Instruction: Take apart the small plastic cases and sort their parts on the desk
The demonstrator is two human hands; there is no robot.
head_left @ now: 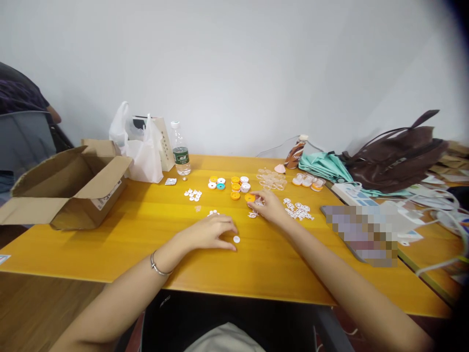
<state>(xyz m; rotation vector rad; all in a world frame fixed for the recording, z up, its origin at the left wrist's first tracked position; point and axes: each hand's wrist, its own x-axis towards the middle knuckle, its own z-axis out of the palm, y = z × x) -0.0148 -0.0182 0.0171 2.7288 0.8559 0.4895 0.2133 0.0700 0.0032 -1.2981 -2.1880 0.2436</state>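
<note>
My left hand [212, 231] rests low over the table with thumb and fingers apart. A small white disc [236, 239] lies on the wood just beyond its fingertips, and several more white discs [213, 213] show partly behind the hand. My right hand [270, 207] pinches a round orange piece [249, 197] at its edge. Under and beside those fingers lie white lattice-like cutouts [252, 214], partly hidden. Just behind stand stacked orange and white round pieces [235, 187], with a smaller group including a teal ring [220, 187] to their left.
An open cardboard box [106, 193], white plastic bag [142, 156] and water bottle [181, 154] stand at left. More white cutouts [298, 211], clear rings [271, 179], a brown bottle [296, 152], a phone [351, 239] and a brown bag [395, 156] are at right. A person sits far left.
</note>
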